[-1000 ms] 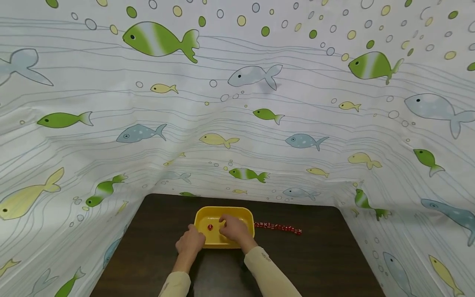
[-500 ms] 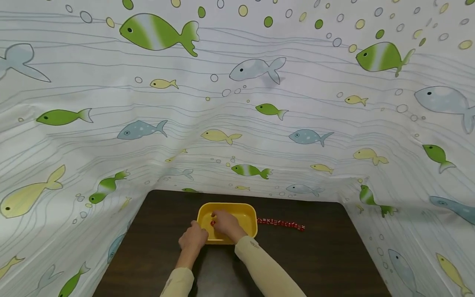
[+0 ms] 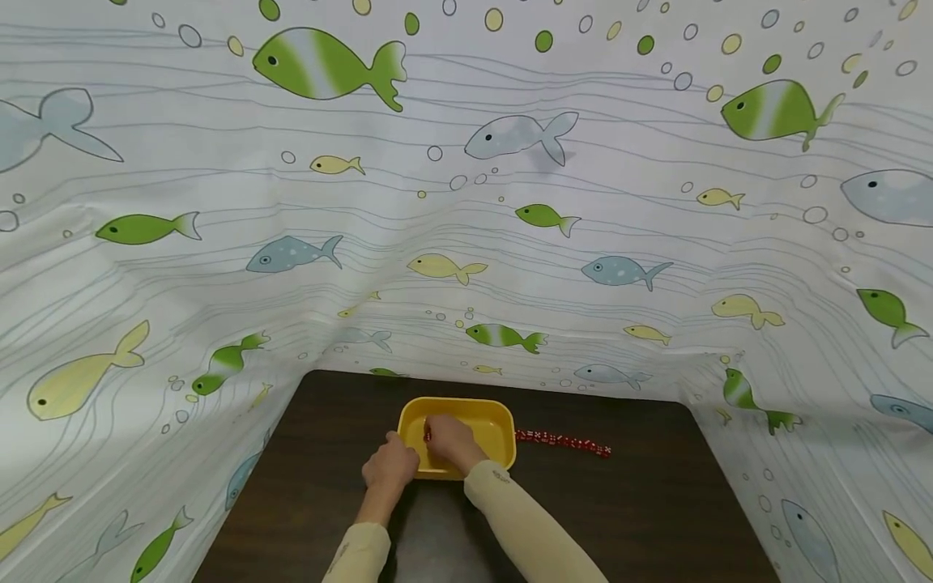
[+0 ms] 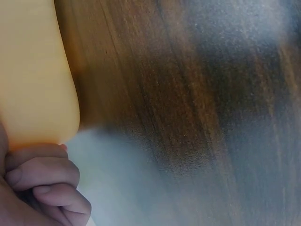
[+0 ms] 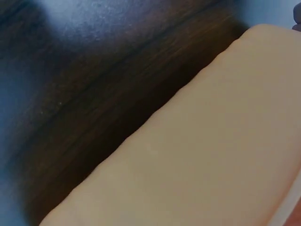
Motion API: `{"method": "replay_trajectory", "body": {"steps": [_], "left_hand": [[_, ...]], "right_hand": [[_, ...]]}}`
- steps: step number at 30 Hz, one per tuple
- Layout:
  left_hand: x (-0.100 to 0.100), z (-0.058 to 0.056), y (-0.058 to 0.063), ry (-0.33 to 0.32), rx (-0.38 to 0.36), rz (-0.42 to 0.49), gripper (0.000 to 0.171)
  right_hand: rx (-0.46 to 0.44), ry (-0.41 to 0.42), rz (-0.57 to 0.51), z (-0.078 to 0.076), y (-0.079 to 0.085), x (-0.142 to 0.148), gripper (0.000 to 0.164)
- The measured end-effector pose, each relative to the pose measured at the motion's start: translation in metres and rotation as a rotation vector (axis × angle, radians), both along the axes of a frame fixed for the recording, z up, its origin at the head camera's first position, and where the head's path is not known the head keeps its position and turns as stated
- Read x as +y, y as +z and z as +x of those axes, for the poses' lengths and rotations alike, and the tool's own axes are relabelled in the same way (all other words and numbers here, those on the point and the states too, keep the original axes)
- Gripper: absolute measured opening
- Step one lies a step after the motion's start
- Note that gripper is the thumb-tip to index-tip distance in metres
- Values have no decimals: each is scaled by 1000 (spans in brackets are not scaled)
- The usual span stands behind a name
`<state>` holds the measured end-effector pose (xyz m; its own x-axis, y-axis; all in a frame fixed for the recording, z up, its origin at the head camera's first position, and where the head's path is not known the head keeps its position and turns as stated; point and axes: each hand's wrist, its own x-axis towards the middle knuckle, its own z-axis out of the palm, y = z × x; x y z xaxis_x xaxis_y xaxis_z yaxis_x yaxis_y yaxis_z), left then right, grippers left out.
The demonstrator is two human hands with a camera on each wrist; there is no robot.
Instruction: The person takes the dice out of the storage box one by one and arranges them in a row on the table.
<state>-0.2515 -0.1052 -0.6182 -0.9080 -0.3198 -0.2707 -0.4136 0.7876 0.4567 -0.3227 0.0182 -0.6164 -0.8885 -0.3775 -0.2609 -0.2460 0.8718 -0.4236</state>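
In the head view a yellow plastic tray (image 3: 496,437) sits on the dark table. My left hand (image 3: 391,461) grips its near left corner. The left wrist view shows the curled fingers (image 4: 49,176) against the tray's wall (image 4: 35,70). My right hand (image 3: 452,441) reaches down inside the tray, towards its left part. It pinches a red die (image 3: 428,430) at the fingertips; whether a second die is there too cannot be told. The right wrist view is mostly filled by the tray's outer wall (image 5: 188,141), with the right hand's fingers out of sight.
A row of several red dice (image 3: 564,442) runs along the table (image 3: 619,518) from the tray's right side. A grey shiny patch (image 3: 437,526) lies in front of the tray. White fish-print cloth (image 3: 466,202) surrounds the table's back and sides.
My right hand has moved left within the tray to the die that lay by itself, and its fingers have closed there. The left hand has kept its hold on the corner.
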Motion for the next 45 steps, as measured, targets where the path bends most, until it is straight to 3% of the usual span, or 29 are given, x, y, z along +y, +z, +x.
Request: {"method": "replay_trajectory", "body": {"steps": [10,16,19,28,45], "left_hand": [[1,-1,0,-4,8,5,36],[-1,-1,-1,6,1,-3,37],[-1,-1,0,2,-9,-2,38],[-1,-3,1,-9,-3,-9,41],[-2,-3,-3,0,7,-3,42]], "right_hand": [[-46,-61,-62,4,3,4,13],[-71,-81,-175,6,13,9,19],[-49,-82,-223,7,17,12,18],[-33,-151,-233,4,29,29,24],[77,-159,-300,-6,55,63,25]]}}
